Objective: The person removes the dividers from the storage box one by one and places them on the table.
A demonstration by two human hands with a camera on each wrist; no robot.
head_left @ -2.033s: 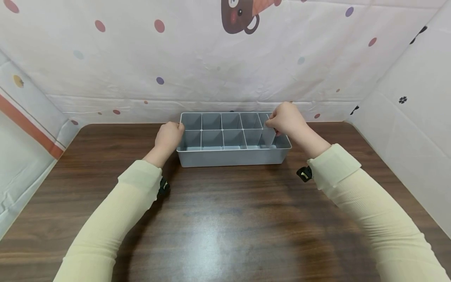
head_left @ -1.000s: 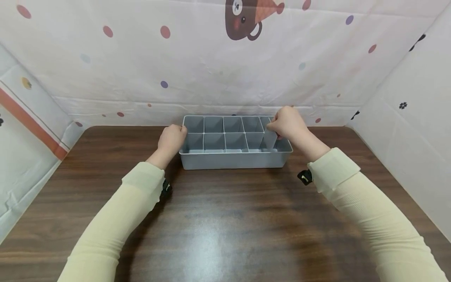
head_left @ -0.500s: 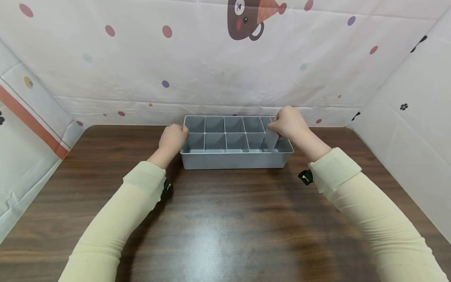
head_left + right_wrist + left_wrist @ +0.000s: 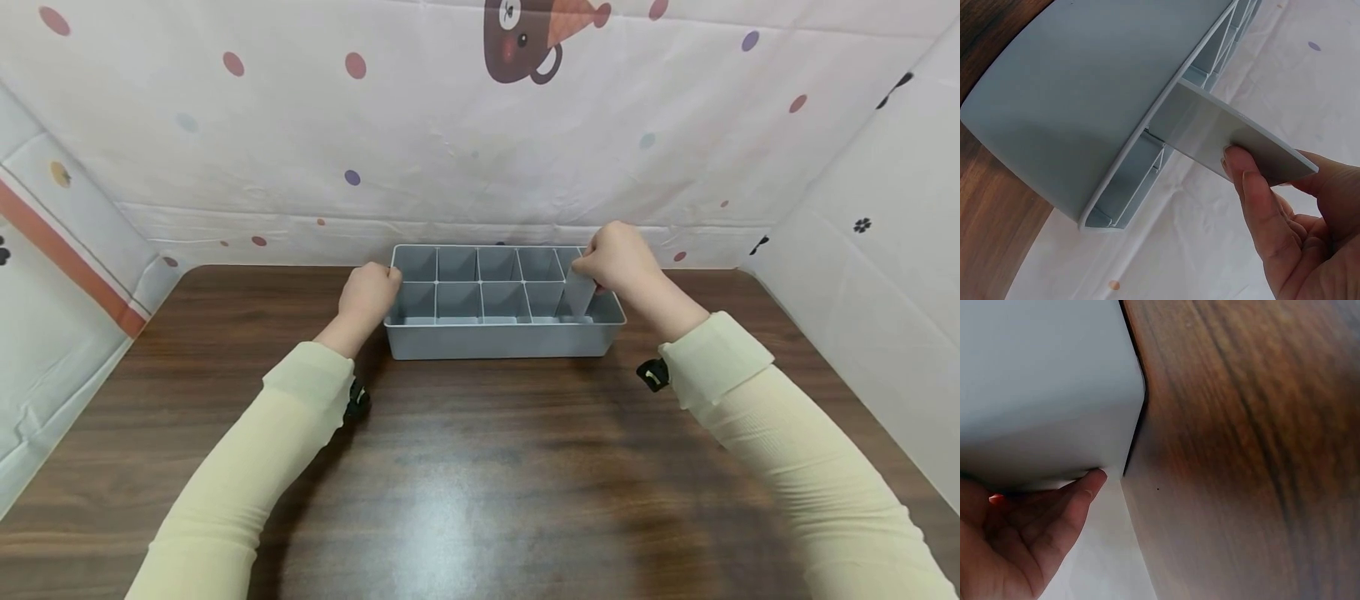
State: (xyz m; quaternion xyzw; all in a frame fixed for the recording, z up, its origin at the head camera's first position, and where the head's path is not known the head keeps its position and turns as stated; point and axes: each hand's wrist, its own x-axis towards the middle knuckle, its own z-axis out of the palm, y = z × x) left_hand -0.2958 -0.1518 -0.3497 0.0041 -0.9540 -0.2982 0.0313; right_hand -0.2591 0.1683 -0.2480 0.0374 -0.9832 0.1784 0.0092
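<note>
A long grey storage box (image 4: 495, 342) with thin dividers making two rows of compartments stands at the back of the table. My left hand (image 4: 367, 290) grips its left end, thumb at the rim; in the left wrist view the fingers (image 4: 1063, 528) lie against the outside of the end wall. Between thumb and fingers my right hand (image 4: 621, 254) pinches a flat grey divider (image 4: 1216, 128) by its upper end. The divider's lower part is inside the box near the right end, tilted in the head view. Part of the box's back right corner is hidden behind the right hand.
The brown wood-grain table (image 4: 450, 467) reaches back to a white dotted cloth (image 4: 420, 125) hanging close behind the box. A second white cloth panel (image 4: 862, 292) borders the table on the right. Each wrist wears a dark device.
The head view has shifted slightly. My right hand has edged up and to the right with the divider, which leans a little more. The left hand keeps its hold on the box.
</note>
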